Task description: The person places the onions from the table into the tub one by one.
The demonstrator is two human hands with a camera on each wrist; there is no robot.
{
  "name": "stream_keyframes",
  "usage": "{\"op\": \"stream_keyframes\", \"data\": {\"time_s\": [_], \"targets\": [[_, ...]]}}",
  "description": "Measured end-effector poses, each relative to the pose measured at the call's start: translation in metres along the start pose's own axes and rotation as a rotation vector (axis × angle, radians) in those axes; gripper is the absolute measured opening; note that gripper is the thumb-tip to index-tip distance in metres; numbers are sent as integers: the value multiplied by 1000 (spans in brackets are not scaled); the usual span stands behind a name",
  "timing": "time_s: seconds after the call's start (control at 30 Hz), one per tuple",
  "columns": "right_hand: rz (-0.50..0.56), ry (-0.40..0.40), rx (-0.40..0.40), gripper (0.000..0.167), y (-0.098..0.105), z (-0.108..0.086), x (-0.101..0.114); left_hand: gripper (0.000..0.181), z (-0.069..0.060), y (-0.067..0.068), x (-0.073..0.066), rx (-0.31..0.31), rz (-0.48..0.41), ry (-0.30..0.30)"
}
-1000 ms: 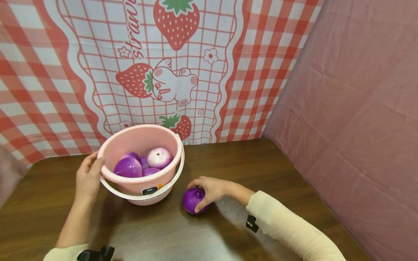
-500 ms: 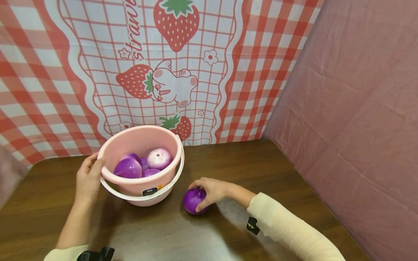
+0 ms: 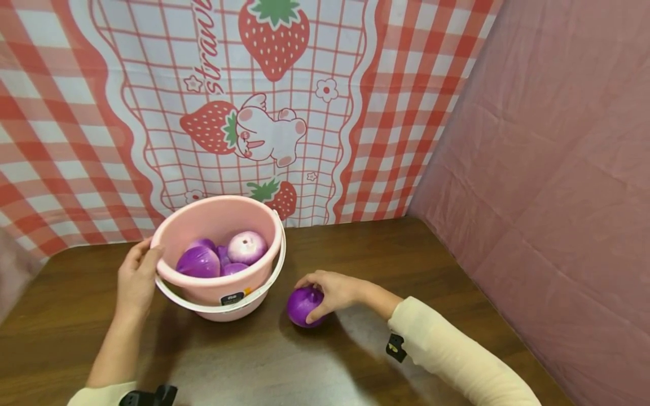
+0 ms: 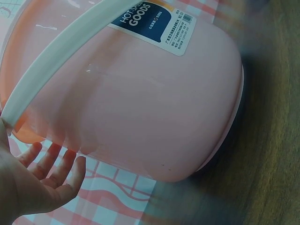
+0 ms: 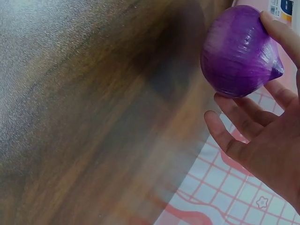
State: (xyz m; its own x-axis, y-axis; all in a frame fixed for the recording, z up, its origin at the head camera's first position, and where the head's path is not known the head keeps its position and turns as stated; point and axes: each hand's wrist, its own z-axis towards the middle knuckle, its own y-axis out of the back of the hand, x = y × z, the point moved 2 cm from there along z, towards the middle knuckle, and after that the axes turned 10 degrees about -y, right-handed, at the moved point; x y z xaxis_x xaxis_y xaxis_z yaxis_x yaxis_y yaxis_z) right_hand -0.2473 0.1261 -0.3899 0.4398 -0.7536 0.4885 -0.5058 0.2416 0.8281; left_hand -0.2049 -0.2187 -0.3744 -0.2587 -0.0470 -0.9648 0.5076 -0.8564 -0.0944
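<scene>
A purple onion (image 3: 304, 306) is held in my right hand (image 3: 336, 294), thumb on the near side and fingers on the far side. In the right wrist view the onion (image 5: 240, 51) shows its pointed tip towards the palm. To the left stands a pink bucket (image 3: 203, 289), tilted a little, with several purple onions (image 3: 199, 261) inside, one of them paler (image 3: 247, 247). My left hand (image 3: 137, 276) grips the bucket's left rim, its thumb over the edge. Seen from the left wrist, the fingers lie along the outside of the bucket (image 4: 140, 103).
The bucket's white handle (image 3: 220, 308) hangs down at its front. Everything is on a dark wooden table (image 3: 386, 254). Behind it hangs a red-and-white strawberry cloth (image 3: 325, 135), and a pink cloth (image 3: 548, 169) closes off the right side.
My right hand has shifted slightly to the right and up in the head view, with the onion in it. My left hand and the bucket stay almost where they were.
</scene>
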Motion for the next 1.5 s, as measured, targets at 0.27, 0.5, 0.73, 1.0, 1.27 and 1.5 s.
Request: {"op": "stream_keyframes", "data": {"time_s": [0.27,0.5,0.73,1.0,1.27,1.5], "targets": [[-12,-3,-42,65,8,-2,2,14,-2,0,0,-13,-25,-3],[28,-28,-35,64,19,-3,4,14,-2,-1,0,-9,-29,3],[40,-15,-46,63,32,-3,7,13,-1,-1,0,0,-29,-1],[43,1,-92,63,48,-5,13,13,0,0,0,-10,-22,2],[65,1,-122,64,61,-7,19,13,1,-1,0,-17,-17,5],[85,12,-138,65,73,-7,24,14,1,-1,0,-22,-27,7]]}}
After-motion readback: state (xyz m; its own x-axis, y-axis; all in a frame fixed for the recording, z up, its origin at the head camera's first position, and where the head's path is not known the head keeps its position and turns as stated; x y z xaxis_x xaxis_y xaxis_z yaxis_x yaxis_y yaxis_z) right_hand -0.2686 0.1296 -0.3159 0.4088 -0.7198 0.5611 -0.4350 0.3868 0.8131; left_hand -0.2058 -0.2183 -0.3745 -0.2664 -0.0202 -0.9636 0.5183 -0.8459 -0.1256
